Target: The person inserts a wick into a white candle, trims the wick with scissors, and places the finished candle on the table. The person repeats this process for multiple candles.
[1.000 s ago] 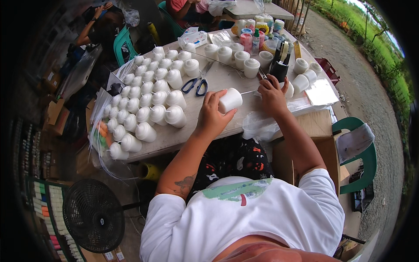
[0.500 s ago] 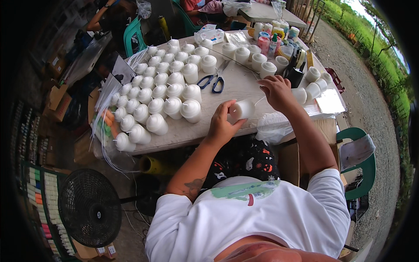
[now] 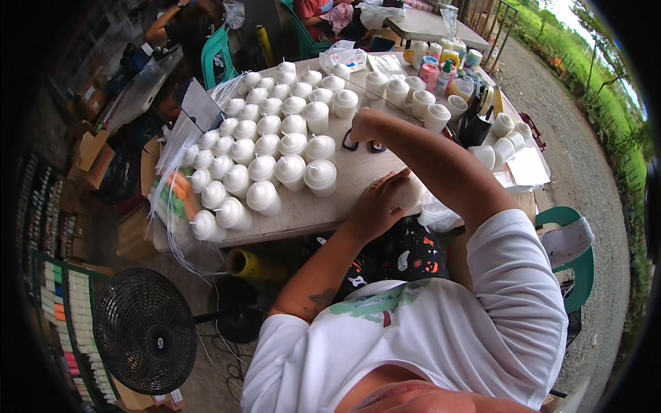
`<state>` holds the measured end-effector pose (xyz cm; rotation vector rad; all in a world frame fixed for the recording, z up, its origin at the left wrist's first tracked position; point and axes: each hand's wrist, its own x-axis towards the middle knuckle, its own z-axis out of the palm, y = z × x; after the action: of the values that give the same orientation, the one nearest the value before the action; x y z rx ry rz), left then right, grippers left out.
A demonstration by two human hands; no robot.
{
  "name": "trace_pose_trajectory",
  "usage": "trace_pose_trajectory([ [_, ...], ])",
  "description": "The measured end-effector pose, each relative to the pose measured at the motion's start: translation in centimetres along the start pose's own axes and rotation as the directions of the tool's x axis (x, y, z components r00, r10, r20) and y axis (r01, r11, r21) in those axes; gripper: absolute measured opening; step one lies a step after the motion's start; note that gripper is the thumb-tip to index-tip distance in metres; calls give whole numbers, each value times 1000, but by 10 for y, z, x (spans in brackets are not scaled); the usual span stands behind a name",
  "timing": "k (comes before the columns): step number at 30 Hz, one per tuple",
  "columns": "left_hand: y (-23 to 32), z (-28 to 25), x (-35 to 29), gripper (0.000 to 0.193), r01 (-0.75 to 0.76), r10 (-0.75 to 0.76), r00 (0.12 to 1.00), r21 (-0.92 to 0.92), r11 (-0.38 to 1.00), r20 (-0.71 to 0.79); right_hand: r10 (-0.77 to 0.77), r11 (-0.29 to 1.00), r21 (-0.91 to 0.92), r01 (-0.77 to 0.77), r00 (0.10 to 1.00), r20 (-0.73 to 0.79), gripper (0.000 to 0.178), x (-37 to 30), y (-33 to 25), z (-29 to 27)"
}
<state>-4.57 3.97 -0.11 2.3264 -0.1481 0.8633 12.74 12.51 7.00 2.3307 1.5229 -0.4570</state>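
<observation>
My left hand is wrapped around a white cylindrical candle above the table's near edge. My right hand is curled over the middle of the table, its fingertips hidden from view. Just below it show the dark blue handle loops of a pair of scissors; the hand covers the blades, and whether it grips them I cannot see. Left of both hands stand many white candles in close rows, with domed tops and short wicks.
More white candles stand at the back, and several lie tipped on the right. Paint bottles, a black holder and a tissue pack crowd the far side. A black fan stands at lower left. Other people sit beyond.
My right hand has left the wick strand beside the candle and crossed leftward to over the scissors. My left hand has turned, its back now covering much of the candle. The view has shifted slightly.
</observation>
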Motion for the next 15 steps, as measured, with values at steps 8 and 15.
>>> trace_pose_trajectory([
  [8,4,18,12,65,5,-8,1000,-135,991,-22,135,952,265,-151,988,79,34,-37,48,21],
  [15,5,31,14,60,88,-161,981,-493,865,-107,-304,-193,952,239,908,-289,30,-137,118,10],
])
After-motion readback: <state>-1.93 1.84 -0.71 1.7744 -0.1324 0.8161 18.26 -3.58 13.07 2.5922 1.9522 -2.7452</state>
